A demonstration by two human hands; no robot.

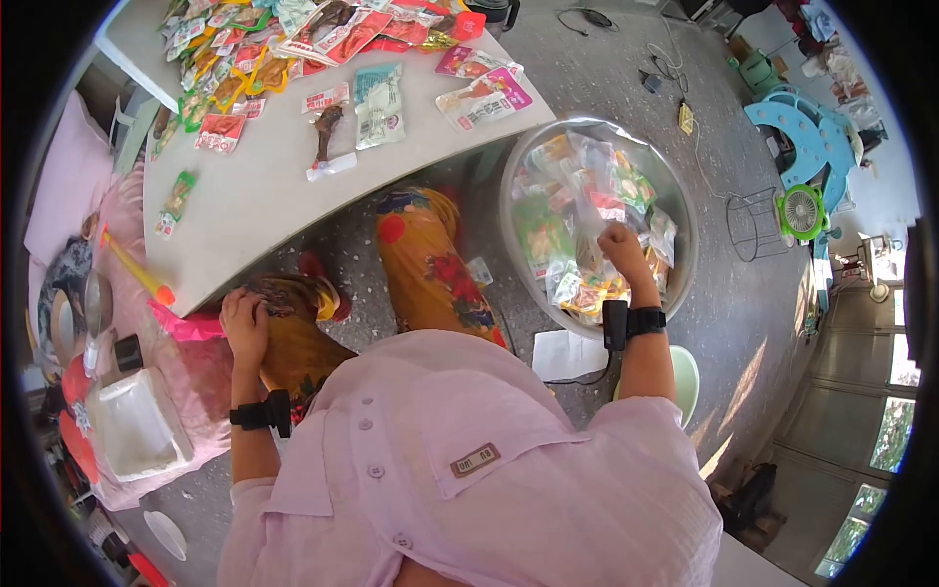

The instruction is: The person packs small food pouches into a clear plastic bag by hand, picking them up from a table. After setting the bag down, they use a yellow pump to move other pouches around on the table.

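Observation:
My right hand (624,252) is over the large metal basin (688,210) at my right. Its fingers are closed on what looks like a clear plastic bag (589,210). Beneath it, several packaged snacks (545,235) in clear, green and orange wrappers fill the basin. My left hand (245,321) rests on my patterned trouser leg (293,338), fingers stretched out and holding nothing. Close beside that hand is a bright pink piece of plastic or cloth (191,325), partly below the table's edge.
The white table (264,205) bears a heap of snack packets (245,59) and a dark meat snack in clear wrap (326,137). A foam box (142,426) stands at left. A green fan (802,210), cables and a wire rack (753,225) are at right. A pale green tub (685,382) is behind my right arm.

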